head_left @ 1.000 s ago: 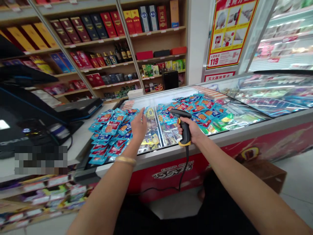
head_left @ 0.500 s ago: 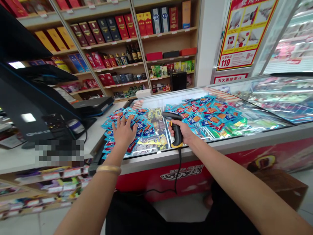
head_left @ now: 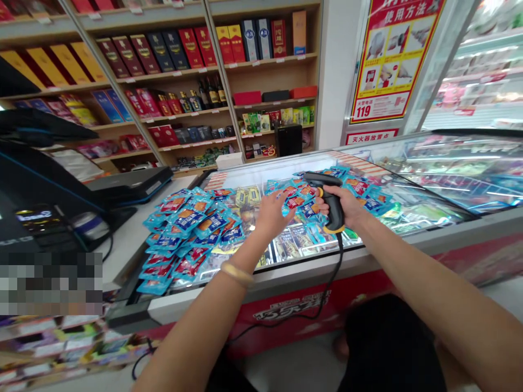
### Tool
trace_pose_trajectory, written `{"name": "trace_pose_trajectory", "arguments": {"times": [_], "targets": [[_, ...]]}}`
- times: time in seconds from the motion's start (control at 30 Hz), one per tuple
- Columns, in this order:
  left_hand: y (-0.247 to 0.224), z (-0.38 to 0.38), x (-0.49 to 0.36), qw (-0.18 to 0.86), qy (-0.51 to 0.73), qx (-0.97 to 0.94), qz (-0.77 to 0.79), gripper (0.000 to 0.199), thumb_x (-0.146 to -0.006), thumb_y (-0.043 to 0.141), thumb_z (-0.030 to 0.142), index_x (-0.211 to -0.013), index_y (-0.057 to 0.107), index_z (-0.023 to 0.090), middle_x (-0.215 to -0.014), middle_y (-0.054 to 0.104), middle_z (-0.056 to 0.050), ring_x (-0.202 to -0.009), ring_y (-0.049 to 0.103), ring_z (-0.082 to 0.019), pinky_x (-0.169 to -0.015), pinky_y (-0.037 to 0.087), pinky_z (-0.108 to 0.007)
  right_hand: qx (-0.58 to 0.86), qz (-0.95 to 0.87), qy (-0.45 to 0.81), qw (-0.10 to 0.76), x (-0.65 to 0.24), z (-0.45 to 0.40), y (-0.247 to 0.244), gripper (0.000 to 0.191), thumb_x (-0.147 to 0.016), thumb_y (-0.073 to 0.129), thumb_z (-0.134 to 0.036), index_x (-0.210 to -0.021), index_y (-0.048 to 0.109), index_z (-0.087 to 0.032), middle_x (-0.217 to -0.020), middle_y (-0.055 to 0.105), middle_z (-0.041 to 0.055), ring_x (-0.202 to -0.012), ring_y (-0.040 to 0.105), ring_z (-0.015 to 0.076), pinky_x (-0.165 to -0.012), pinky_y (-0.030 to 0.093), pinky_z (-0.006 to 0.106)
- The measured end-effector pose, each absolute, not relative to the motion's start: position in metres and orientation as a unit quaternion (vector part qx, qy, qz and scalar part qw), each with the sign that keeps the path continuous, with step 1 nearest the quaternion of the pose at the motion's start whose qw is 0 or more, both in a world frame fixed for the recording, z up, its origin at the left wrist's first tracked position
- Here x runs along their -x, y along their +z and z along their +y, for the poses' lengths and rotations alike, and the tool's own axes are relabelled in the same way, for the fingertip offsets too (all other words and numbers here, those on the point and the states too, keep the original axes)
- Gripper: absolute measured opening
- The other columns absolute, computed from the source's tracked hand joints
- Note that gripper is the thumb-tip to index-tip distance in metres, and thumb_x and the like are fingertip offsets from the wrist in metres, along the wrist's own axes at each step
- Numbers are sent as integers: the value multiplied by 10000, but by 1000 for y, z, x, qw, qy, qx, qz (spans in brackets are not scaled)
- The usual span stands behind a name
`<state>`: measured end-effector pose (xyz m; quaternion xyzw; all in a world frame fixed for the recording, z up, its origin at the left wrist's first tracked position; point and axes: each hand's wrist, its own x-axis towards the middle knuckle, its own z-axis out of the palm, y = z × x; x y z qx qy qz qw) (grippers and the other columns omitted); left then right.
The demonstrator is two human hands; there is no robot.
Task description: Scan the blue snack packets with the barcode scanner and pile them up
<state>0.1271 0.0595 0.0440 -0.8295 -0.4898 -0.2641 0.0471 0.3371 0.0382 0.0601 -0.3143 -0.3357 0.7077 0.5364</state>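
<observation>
My right hand (head_left: 347,204) is wrapped round the handle of a black and yellow barcode scanner (head_left: 335,215), its head pointing left over the freezer. My left hand (head_left: 274,213), with a gold bangle (head_left: 237,274) on its wrist, hovers at the left edge of a loose spread of blue snack packets (head_left: 296,201). Its fingers are stretched out, and I see nothing held in them; whether they touch a packet I cannot tell. A second, thicker heap of the same blue packets (head_left: 186,223) lies at the left end of the glass top, away from both hands.
Under the packets is a chest freezer with a glass lid (head_left: 281,163). The scanner's cable (head_left: 333,267) hangs down its front. To the left, a counter (head_left: 126,239) carries a black till (head_left: 36,190) and a flat black device (head_left: 133,185). Shelves of boxes (head_left: 188,49) stand behind.
My left hand has moved right, from the left heap to the right spread. My right hand has shifted right with the scanner. The view has also turned a little.
</observation>
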Motion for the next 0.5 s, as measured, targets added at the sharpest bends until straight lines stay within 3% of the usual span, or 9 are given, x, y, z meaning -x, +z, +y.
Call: {"name": "trace_pose_trajectory", "arguments": {"times": [0.2,0.37,0.5], "targets": [[36,66,-184,10,-165,886,-433,524,-834,673,457,-1243,611,135,-1334,625,-156,-1258,569,-303,-1081,444,-439,328,-337,717,514,-380,55,74,96,-824,626,-251,-834,557,-185,-579,525,-10,-426,436,93,-380,408,186],[29,71,-178,10,-155,895,-418,383,-871,625,336,-1194,626,130,-1263,654,-149,-1177,618,-275,-1003,498,-371,313,-341,701,542,-381,71,65,111,-816,622,-261,-833,561,-170,-595,529,-2,-438,436,87,-388,400,175],[28,74,-172,-28,-215,887,-408,304,-934,462,226,-1168,636,141,-1112,703,-131,-1031,670,-236,-920,512,-343,289,-340,705,551,-379,71,59,121,-808,620,-266,-840,567,-162,-620,522,0,-453,426,84,-405,408,178]]}}
